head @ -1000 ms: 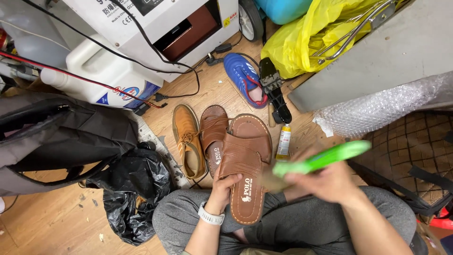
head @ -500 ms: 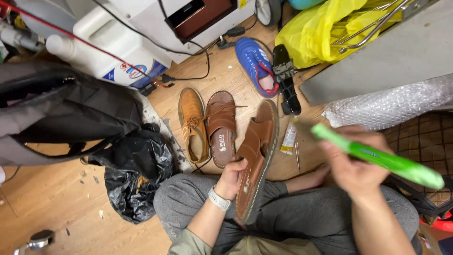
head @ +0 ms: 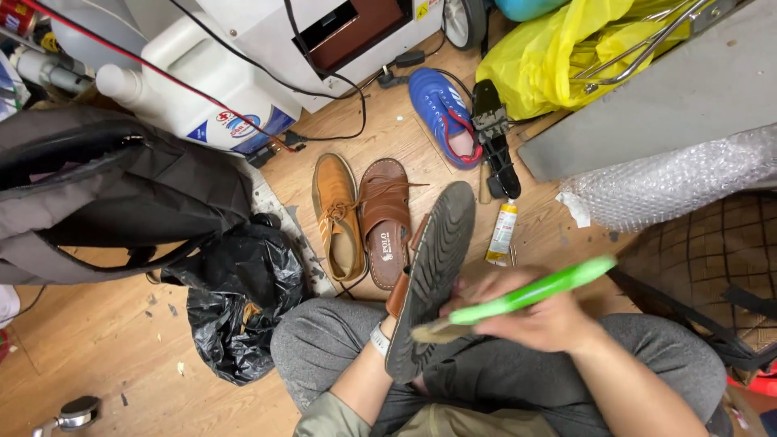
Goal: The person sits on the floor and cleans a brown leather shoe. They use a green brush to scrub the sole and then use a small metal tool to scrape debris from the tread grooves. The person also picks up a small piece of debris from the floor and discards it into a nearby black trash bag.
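Observation:
I sit on the floor in grey trousers. My left hand point(head: 402, 301), mostly hidden behind a brown sandal point(head: 433, 267), holds that sandal with its dark grey sole turned towards me. My right hand point(head: 538, 311) grips a bright green brush point(head: 530, 295). The brush's bristle end point(head: 429, 330) touches the lower part of the sole. A matching brown sandal point(head: 387, 220) lies flat on the wood floor just beyond, beside a tan lace-up shoe point(head: 337, 214).
A blue sports shoe point(head: 441, 113), a black sandal point(head: 495, 137) and a small glue tube point(head: 503, 231) lie further off. Black plastic bag point(head: 239, 299) and dark backpack point(head: 105, 194) at left. Bubble wrap point(head: 672, 178), grey board point(head: 664, 105) and yellow bag point(head: 558, 57) at right. White jug point(head: 202, 89) behind.
The sandal has been turned from strap side up to sole facing me. My right hand swung the green brush out to the right, then back so the bristles meet the sole.

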